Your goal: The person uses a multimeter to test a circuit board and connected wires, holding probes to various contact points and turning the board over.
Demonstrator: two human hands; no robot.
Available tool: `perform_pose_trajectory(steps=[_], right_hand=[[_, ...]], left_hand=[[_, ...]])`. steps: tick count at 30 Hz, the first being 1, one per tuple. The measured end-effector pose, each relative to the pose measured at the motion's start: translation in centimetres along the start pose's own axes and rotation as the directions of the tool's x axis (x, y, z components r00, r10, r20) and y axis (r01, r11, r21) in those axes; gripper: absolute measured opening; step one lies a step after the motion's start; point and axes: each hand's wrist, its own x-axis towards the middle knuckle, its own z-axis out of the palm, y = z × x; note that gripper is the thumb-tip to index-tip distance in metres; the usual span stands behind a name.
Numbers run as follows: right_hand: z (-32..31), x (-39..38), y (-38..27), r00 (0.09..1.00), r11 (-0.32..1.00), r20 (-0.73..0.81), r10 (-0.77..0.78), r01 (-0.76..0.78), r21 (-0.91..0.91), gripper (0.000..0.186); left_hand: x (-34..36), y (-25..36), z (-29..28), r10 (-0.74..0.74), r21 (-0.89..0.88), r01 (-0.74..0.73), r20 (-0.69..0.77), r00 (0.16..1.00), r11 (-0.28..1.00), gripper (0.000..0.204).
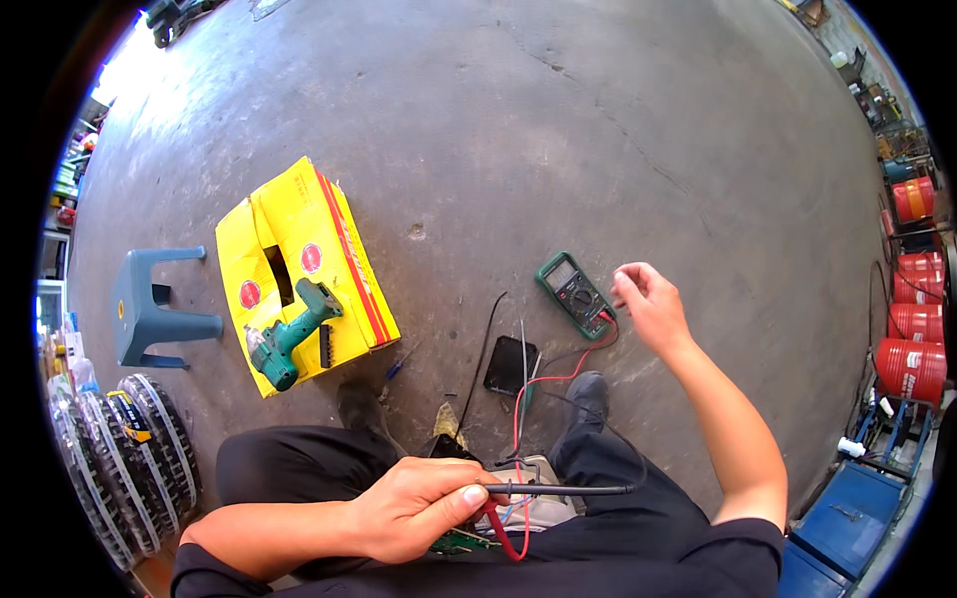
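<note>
My left hand (424, 508) is closed on a black probe or rod (553, 489) and a red probe (491, 514), held sideways above my lap. Beneath them a green circuit board (462, 541), loose wires and a pale casing (543, 508) partly show, much hidden by the hand. My right hand (648, 309) is raised beside a green multimeter (573, 289), fingers loosely curled and apart, holding nothing visible. Red and black leads run from the meter toward my lap. A dark rectangular tray or cover (508, 364) lies on the floor between my feet and the meter.
A yellow cardboard box (289, 214) carries a green cordless drill (284, 349) at front left. Beyond it stand a blue plastic stool (150, 309) and wrapped tyres (120, 468). Red drums (907, 369) and blue metal boxes (832, 523) line the right edge of the concrete floor (498, 130).
</note>
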Motion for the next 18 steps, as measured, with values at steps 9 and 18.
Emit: perform_pose_trajectory(steps=[9, 18], right_hand=[[1.6, -21.1, -20.6, 0.804, 0.818, 0.586, -0.103, 0.404, -0.411, 0.048], [5.7, -26.6, -17.8, 0.774, 0.774, 0.029, -0.632, 0.633, -0.006, 0.029]], left_hand=[[-2.3, 0.3, 1.0, 0.106, 0.043, -0.107, 0.008, 0.994, 0.993, 0.034], [-4.1, 0.1, 2.2, 0.062, -0.094, -0.072, -0.102, 0.993, 0.993, 0.037]])
